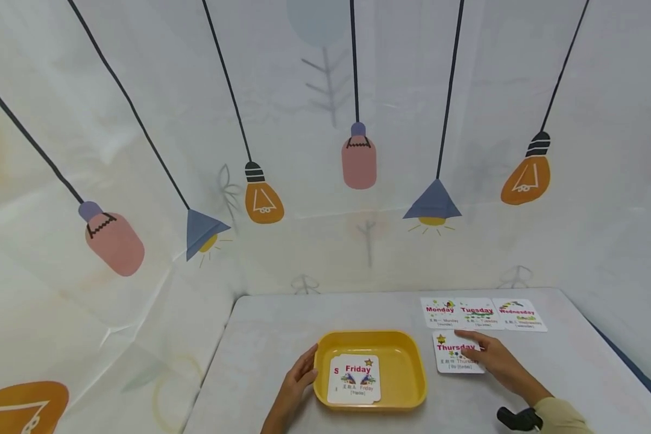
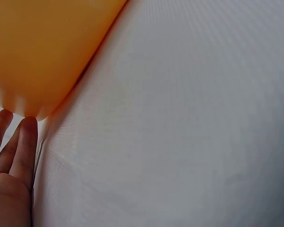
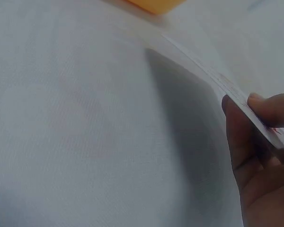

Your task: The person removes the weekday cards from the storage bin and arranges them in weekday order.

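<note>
In the head view, my right hand (image 1: 501,363) holds the white Thursday card (image 1: 446,361) by its right side. The right wrist view shows this card (image 3: 218,80) pinched between thumb and fingers, tilted above the table with a shadow beneath. My left hand (image 1: 295,386) touches the left side of a yellow tray (image 1: 404,395). Its fingertips rest against the tray's outer wall in the left wrist view, with the fingers (image 2: 26,146) fairly straight. The Friday card (image 1: 352,389) lies inside the tray on top of another card, whose red letter S peeks out at the left.
Behind the Thursday card, the Monday card (image 1: 438,314), Tuesday card (image 1: 480,319) and Wednesday card (image 1: 521,319) lie in a row. The white table (image 1: 282,313) meets a hanging sheet printed with lamps (image 1: 314,253). A black strap device (image 1: 518,419) is at the right wrist.
</note>
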Demonstrator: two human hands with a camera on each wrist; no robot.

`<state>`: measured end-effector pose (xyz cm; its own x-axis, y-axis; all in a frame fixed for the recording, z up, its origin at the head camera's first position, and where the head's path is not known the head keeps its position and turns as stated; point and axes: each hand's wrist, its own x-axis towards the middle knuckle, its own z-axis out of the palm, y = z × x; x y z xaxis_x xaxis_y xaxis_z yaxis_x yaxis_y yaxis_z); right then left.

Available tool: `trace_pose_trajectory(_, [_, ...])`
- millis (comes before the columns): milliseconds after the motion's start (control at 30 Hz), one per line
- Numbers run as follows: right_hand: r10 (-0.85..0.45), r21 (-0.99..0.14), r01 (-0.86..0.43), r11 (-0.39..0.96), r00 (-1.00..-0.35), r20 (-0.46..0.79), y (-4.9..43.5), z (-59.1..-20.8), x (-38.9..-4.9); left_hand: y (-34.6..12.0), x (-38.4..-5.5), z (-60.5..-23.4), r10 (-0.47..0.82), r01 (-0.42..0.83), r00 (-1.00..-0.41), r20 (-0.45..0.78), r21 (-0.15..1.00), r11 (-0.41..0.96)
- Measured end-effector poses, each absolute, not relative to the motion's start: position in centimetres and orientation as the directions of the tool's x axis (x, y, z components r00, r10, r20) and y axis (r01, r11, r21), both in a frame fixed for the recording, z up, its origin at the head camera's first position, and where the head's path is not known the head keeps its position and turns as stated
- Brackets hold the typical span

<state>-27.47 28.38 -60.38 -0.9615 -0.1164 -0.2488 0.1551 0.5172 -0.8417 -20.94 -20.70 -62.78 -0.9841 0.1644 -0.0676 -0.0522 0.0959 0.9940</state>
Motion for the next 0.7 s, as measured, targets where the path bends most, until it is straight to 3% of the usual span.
trace_pose_trajectory(267, [-0.122, -0.819, 0.125, 0.560, -0.966, -0.230, 28.2, -61.7, -27.8, -20.6, -21.0, -62.6, 0.152, -0.076, -0.984, -0.089, 0.993, 0.089])
trace_pose_trajectory(533, [-0.174, -0.773, 0.000, 0.635, -0.974, -0.143, 27.7, -61.4, -27.8, -20.8, -21.1, -62.6, 0.164, -0.051, -0.984, -0.065, 0.995, 0.088])
trace_pose_trajectory(700, [-0.139, -0.736, 0.041, 0.676, -0.973, -0.183, 27.2, -61.0, -27.7, -20.7, -21.0, -62.8, 0.157, -0.070, -0.984, -0.083, 0.994, 0.087])
